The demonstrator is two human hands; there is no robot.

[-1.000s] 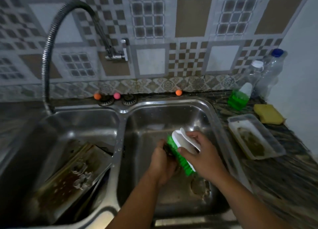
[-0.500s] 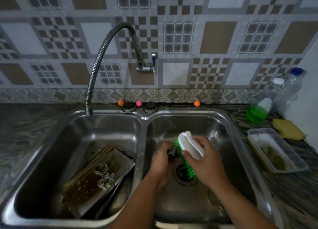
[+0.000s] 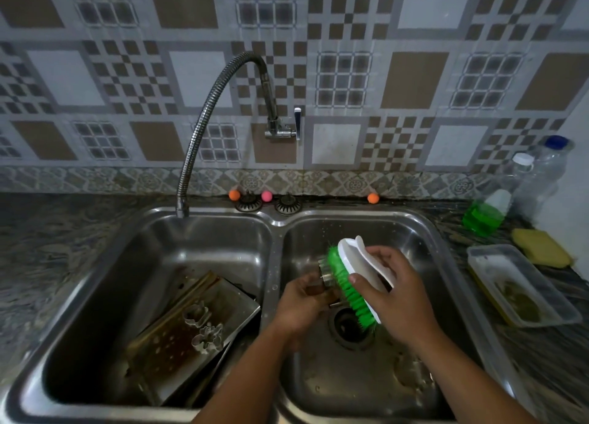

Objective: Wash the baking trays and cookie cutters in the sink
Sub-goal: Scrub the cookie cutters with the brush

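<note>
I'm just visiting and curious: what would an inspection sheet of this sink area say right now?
Surface: double steel sink in a dark stone counter.
Job's things: dirty baking trays in left basin, two cookie cutters lying on them.
Clutter: soap bottle, yellow sponge, plastic tray, two clear bottles.
Hands: left hand holds a metal cutter; right hand grips the green brush.
Cables: nothing seen.
Surroundings: tiled wall, flexible tap.

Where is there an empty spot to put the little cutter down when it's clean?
Bare steel shows in the right basin, between the drain and the near rim. The counter left of the sink looks bare too. The left basin is crowded with stacked baking trays and cookie cutters. The right counter holds a plastic tray, sponge and bottles.
</note>
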